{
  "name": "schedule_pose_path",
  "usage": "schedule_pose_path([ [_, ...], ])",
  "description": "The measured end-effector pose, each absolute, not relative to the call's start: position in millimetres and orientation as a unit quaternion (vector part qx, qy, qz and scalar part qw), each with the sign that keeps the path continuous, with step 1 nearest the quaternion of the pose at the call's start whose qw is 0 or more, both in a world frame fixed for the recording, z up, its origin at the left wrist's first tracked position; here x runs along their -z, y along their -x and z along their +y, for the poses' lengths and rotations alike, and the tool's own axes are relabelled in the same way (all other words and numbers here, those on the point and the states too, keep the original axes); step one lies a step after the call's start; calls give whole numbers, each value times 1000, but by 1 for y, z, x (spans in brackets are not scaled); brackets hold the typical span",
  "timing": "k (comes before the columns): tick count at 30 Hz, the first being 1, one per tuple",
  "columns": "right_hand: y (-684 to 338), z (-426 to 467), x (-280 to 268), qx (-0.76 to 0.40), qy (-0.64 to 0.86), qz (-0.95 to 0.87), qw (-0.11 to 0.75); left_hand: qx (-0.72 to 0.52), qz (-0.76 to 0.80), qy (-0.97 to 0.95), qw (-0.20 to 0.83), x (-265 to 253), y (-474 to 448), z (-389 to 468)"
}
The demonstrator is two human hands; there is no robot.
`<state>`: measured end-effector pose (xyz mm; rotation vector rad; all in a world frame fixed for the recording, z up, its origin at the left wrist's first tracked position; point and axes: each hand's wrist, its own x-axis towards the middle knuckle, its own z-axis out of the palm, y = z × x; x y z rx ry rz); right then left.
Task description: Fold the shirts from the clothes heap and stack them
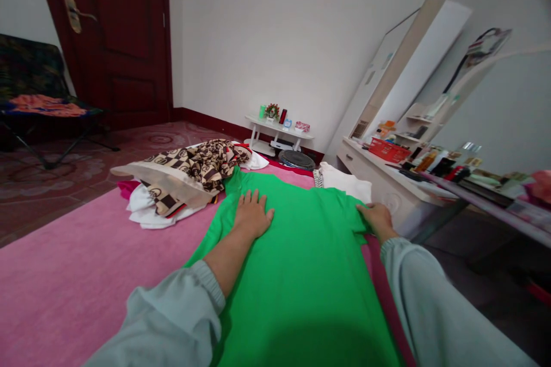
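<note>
A green T-shirt (301, 252) lies spread over the pink bed cover (142, 275), its neck end away from me. My left hand (253, 215) rests flat on the upper left of the shirt, fingers stretched out. At the shirt's right sleeve, my right hand (377, 219) pinches the sleeve's edge between thumb and fingers. Left of the shirt sits a heap of clothes with a brown checked garment (193, 169) on top and white cloth (148, 212) under it. Beyond the right sleeve lies a folded white garment (344, 180).
To the right stands a dressing table (365, 163) with a red basket (387, 149) and several bottles. Past the bed are a low white shelf (279, 129) and a round dark object (297, 159). A folding chair (38, 106) stands at left by the dark red door (112, 40).
</note>
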<state>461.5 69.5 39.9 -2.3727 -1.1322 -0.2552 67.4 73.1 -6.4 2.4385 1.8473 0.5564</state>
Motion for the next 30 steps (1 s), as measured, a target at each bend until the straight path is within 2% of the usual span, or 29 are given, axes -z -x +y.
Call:
schedule_pose_path([
  [8, -461, 58, -45, 205, 877, -362, 240, -184, 592, -785, 17, 9, -68, 75],
  [12, -466, 56, -34, 196, 888, -363, 204, -183, 591, -785, 20, 9, -68, 75],
  [17, -467, 57, -31, 131, 902, -385, 146, -176, 593, -785, 15, 9, -68, 75],
  [19, -454, 58, -39, 164, 894, -390, 146, -174, 594, -785, 14, 9, -68, 75],
  [22, -422, 58, -50, 264, 820, -478, 170, -173, 595, -784, 14, 10, -69, 75],
  [24, -403, 59, -48, 290, 736, -589, 164, -173, 596, -784, 16, 10, -69, 75],
  [27, -391, 62, -36, 237, 667, -702, 75, -171, 596, -784, 21, 9, -68, 75],
  [30, -385, 69, -28, 146, 711, -688, -26, -168, 596, -784, 26, 8, -68, 74],
])
